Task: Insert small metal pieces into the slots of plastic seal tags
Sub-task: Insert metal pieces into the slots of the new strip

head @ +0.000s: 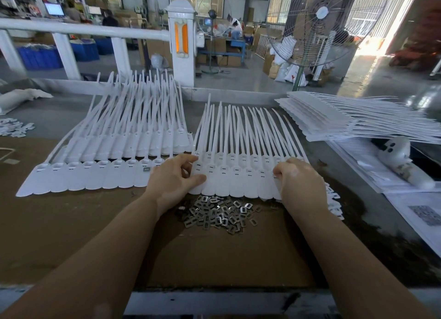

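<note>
A joined strip of white plastic seal tags (238, 177) lies in front of me, tails fanning away. My left hand (171, 180) grips its left end, thumb on top of the first tag. My right hand (300, 182) clasps its right end, fingers curled over the edge. A pile of small metal pieces (219, 213) sits on the cardboard just below the strip, between my wrists. A second strip of seal tags (95, 175) lies to the left; one of its slots holds a metal piece (146, 169).
A tall stack of seal tag sheets (346, 120) rests at the right rear. White tape roll (403, 161) and papers lie on the right. Loose white bits (14, 127) sit far left. A white railing (95, 32) and a floor fan (317, 25) stand beyond the table.
</note>
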`<state>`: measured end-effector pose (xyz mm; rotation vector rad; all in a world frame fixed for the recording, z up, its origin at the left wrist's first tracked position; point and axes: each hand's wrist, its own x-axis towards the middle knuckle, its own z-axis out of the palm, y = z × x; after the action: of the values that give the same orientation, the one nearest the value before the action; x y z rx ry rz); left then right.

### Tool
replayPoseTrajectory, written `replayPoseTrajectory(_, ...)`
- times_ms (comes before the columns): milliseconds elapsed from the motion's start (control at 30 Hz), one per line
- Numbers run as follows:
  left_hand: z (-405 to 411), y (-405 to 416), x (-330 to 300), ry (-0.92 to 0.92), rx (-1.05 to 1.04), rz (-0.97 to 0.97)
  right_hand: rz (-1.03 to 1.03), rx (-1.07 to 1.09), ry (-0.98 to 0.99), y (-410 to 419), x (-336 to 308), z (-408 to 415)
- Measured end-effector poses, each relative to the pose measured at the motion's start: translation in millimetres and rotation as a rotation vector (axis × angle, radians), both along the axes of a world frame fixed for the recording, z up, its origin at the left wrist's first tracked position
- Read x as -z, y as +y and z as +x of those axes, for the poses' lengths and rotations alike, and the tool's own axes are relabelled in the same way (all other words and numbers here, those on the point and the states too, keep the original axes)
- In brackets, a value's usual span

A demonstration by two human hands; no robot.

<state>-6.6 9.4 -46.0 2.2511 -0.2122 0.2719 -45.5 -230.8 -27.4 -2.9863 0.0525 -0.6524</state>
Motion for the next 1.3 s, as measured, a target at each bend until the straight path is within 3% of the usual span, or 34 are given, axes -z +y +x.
replayPoseTrajectory(767, 0.9, -0.9, 0.2, 0.013, -0.003, -0.009, -0.078, 0.000, 0.055, 4.1, -5.5, -8.1)
replayPoseTrajectory(1067, 0.1, 0.0, 1.6, 0.010, -0.003, -0.006, 0.171, -0.002, 0.186, -3.7, -19.3, -10.3)
replayPoseTrajectory(1300, -0.5, -0.2, 0.8, 0.014, -0.013, 0.006, 0.370, -0.034, 0.071, -13.5, -24.2, -27.2)
